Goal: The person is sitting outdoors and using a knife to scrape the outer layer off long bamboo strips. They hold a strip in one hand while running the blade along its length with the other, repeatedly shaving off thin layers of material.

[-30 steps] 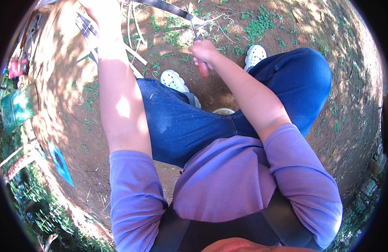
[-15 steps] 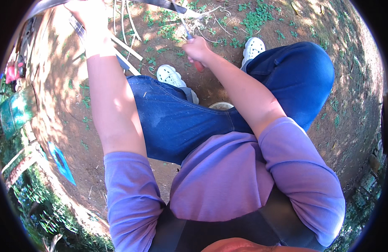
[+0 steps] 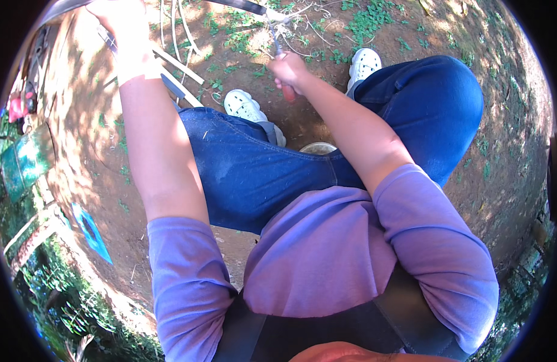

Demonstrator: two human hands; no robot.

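My right hand (image 3: 290, 70) is closed around a red-handled knife (image 3: 289, 93). Its narrow metal blade points up and away, reaching the pale end of a long dark stick (image 3: 239, 5). At the top left my left hand (image 3: 120, 19), washed out by sunlight, is closed on the same dark stick, which bows out of the picture between my hands. Some of the left fingers are cut off by the top edge. Pale, thin curled strips (image 3: 315, 27) lie on the soil beside the stick's end.
Pale cut sticks (image 3: 179, 65) and a flat blue-grey piece (image 3: 173, 86) lie beside my left knee. My white clogs (image 3: 243, 105) rest on brown soil; a pale round seat (image 3: 318, 148) shows beneath me. At left are a blue flat object (image 3: 91, 232) and a green sheet (image 3: 28, 160).
My right hand has shifted slightly right and the knife stands more upright. The dark stick's end has moved a little, and my left hand has drifted slightly left.
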